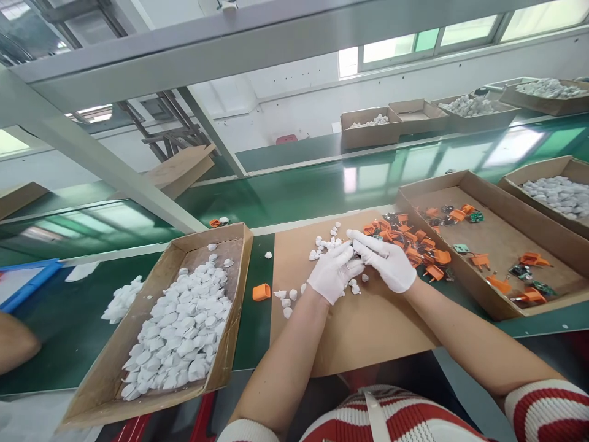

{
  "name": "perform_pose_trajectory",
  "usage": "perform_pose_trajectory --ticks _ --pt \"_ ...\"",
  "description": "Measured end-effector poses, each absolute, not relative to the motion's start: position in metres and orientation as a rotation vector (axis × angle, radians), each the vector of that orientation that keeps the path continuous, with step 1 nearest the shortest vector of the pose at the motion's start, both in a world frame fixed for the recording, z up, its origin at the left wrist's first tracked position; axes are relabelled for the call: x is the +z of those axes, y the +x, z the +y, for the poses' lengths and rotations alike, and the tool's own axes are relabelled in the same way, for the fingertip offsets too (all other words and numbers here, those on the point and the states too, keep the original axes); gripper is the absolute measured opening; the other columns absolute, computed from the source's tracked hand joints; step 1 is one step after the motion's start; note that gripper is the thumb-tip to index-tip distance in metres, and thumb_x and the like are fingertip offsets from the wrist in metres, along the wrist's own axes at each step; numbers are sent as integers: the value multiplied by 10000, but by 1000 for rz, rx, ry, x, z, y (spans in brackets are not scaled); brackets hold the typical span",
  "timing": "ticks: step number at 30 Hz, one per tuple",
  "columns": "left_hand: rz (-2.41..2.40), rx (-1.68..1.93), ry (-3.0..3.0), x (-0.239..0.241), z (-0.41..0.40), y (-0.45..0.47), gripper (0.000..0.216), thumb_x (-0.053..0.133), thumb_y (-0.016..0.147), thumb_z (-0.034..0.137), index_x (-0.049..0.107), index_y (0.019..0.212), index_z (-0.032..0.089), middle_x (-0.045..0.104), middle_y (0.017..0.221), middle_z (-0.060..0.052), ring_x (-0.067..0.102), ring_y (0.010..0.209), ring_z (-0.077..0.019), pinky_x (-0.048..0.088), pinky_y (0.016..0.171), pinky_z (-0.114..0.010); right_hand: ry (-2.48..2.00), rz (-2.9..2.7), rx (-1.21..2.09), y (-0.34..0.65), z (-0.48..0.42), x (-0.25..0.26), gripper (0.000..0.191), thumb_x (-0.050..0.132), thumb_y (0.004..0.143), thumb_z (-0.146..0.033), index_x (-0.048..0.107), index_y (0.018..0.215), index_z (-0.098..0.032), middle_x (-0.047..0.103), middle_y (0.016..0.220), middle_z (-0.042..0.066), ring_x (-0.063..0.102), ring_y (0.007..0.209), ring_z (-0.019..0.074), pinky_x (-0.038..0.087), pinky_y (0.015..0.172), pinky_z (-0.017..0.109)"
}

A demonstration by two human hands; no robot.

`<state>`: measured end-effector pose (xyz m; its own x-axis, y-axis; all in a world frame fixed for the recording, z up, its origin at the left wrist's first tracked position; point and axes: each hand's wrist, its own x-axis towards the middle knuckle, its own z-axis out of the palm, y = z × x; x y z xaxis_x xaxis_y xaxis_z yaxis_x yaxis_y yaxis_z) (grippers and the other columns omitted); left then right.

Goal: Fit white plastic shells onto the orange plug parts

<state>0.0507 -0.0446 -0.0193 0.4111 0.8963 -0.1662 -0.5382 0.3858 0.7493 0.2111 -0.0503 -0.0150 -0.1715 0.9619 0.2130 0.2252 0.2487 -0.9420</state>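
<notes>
My left hand [335, 270] and my right hand [387, 261], both in white gloves, meet above a sheet of brown cardboard [368, 344]. Their fingers are pinched together around something small and dark that is mostly hidden. Just beyond and beside the left hand lie small white pieces [317, 252], scattered on the cardboard. A heap of orange plug housings with green circuit boards [414, 242] lies close to the right hand. One orange sleeve-like piece [261, 292] rests apart on the green bench at the left.
A cardboard box [239, 307] full of white pieces stands on the left, with a small white pile [122, 299] beyond it. On the right, another box [442, 245] holds orange plugs and boards. Someone's arm [16, 344] shows at the left edge. A metal frame [101, 166] crosses above.
</notes>
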Motion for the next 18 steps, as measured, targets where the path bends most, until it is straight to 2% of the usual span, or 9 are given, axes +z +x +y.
perform_pose_trajectory --ticks 4,8,10,12,14,15,16,18 --pt "636 1006 655 -21 -45 55 290 843 707 275 700 914 131 667 914 -62 663 826 -172 537 826 -318 -1122 -1630 791 207 -43 -29 354 562 921 -449 740 1173 -276 694 1260 25 622 1205 256 496 1084 408" --pt "588 982 682 -18 -45 50 340 845 690 284 704 951 116 678 914 -72 672 841 -183 538 824 -317 -1062 -1721 605 206 -43 -38 332 503 956 -412 740 1163 -307 695 1251 13 634 1177 244 509 1060 403" --pt "554 960 730 -17 -44 46 305 812 737 324 703 934 119 671 878 -66 662 794 -168 542 780 -299 -1001 -1798 530 206 -47 -38 411 455 977 -440 639 1318 -303 645 1333 33 589 1242 248 481 1081 415" --pt "548 956 748 -17 -42 43 250 768 791 343 691 878 122 659 862 -61 654 775 -158 543 756 -284 -950 -1870 483 206 -51 -37 632 425 964 -554 383 1523 -263 536 1459 87 495 1344 278 431 1113 456" --pt "543 977 703 -18 -41 43 216 743 818 334 675 846 132 652 894 -57 658 819 -159 540 770 -268 -956 -1917 396 205 -54 -36 926 389 895 -724 106 1598 -192 372 1569 156 385 1419 334 373 1135 525" --pt "536 985 672 -19 -41 44 206 735 827 332 670 852 138 651 915 -55 661 850 -162 537 780 -262 -978 -1935 323 204 -55 -36 1014 356 861 -783 34 1599 -167 296 1601 180 340 1438 361 344 1142 556" --pt "531 991 643 -20 -41 46 201 730 833 333 670 875 146 652 939 -55 663 882 -166 534 792 -258 -1006 -1954 236 202 -55 -36 1039 316 848 -809 14 1597 -156 235 1621 190 303 1451 382 316 1148 581" --pt "528 1012 619 -22 -43 51 233 720 844 356 678 966 162 663 997 -66 667 935 -185 534 817 -271 -1038 -2001 66 197 -54 -39 978 260 874 -785 75 1597 -153 180 1638 185 243 1470 404 277 1153 614"
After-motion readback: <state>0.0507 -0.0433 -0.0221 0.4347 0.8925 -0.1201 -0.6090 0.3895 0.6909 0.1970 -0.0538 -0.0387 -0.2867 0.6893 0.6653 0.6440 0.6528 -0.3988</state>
